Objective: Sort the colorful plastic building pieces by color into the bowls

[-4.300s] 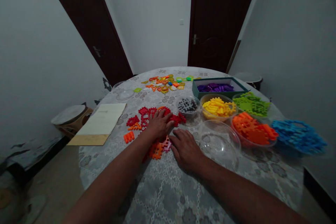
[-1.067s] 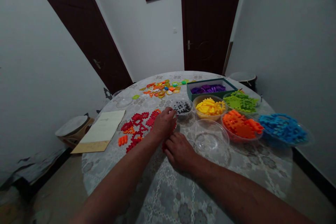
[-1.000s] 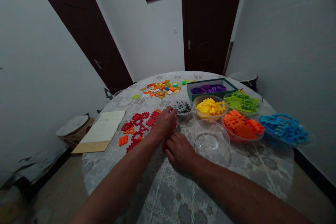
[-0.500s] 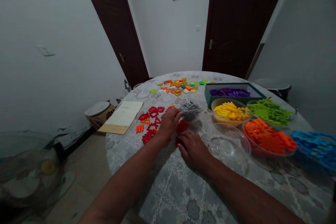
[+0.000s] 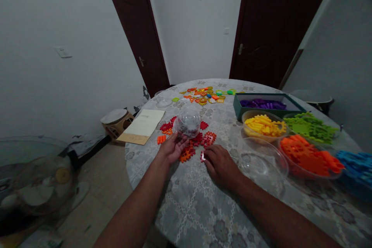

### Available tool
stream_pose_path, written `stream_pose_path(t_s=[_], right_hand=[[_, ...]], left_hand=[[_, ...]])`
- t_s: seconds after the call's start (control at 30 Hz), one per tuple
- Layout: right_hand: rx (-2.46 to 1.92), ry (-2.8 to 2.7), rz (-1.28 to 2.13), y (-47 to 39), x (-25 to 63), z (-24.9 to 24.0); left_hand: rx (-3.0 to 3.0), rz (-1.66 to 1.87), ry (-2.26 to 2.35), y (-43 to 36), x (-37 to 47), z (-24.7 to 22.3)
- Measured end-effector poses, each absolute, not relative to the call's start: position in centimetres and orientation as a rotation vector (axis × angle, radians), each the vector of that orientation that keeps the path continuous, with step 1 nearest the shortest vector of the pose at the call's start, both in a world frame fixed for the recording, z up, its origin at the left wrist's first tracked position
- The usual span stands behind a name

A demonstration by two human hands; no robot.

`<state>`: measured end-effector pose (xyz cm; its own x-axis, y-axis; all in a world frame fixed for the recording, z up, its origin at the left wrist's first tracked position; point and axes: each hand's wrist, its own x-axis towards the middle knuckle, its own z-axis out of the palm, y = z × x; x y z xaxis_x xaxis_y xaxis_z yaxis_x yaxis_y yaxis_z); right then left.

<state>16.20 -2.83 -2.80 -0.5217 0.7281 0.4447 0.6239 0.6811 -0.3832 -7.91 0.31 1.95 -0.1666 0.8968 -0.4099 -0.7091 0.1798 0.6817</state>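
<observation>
My left hand (image 5: pixel 173 148) is turned palm up, with its fingers spread under the near edge of a clear round bowl (image 5: pixel 188 122). Grey pieces show through the bowl, which is over the red gear pieces. My right hand (image 5: pixel 218 162) is closed around a small red or pink piece (image 5: pixel 202 156) at its fingertips. Between the hands lie orange gear pieces (image 5: pixel 186 153), and red gear pieces (image 5: pixel 208 138) lie just beyond my right hand. Several orange pegs (image 5: pixel 161 139) sit left of the bowl.
On the patterned tablecloth (image 5: pixel 200 209), bowls of yellow (image 5: pixel 263 126), green (image 5: pixel 309 128), orange (image 5: pixel 309 155) and blue pieces (image 5: pixel 356 166) stand at right, near a box of purple pieces (image 5: pixel 263 104) and a clear lid (image 5: pixel 263 159). Paper (image 5: pixel 142 124) lies left; mixed pieces (image 5: pixel 203 95) lie far back.
The clear bowl with grey pieces has moved left, over the red gears. My left hand has turned palm up and shifted left. Orange pieces now show between the hands.
</observation>
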Motion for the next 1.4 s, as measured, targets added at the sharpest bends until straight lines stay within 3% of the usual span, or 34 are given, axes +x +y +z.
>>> stream_pose_path(t_s=[0.33, 0.6, 0.77, 0.9, 1.0, 1.4], right_hand=[[-1.067, -2.309, 0.257, -3.0, 16.1, -2.4], [-1.078, -2.293, 0.329, -2.9, 15.9, -2.1], [-1.077, -2.274, 0.346, -2.9, 15.9, -2.1], [-1.078, -2.255, 0.366, -2.8, 15.8, -2.0], [-1.078, -2.255, 0.375, -2.7, 15.7, -2.2], [-1.082, -2.258, 0.347, -2.7, 15.8, -2.0]], left_hand=[[0.264, 1.487, 0.851, 0.4, -8.6, 5.4], [1.087, 1.529, 1.099, 5.0, -5.3, 8.0], [2.046, 1.302, 1.435, 11.2, -1.0, 7.8], [2.488, 0.846, 1.614, 14.9, 2.1, 6.5], [2.573, 0.620, 1.663, 16.2, 3.7, 5.2], [2.614, 0.614, 1.682, 16.9, 5.1, 4.1]])
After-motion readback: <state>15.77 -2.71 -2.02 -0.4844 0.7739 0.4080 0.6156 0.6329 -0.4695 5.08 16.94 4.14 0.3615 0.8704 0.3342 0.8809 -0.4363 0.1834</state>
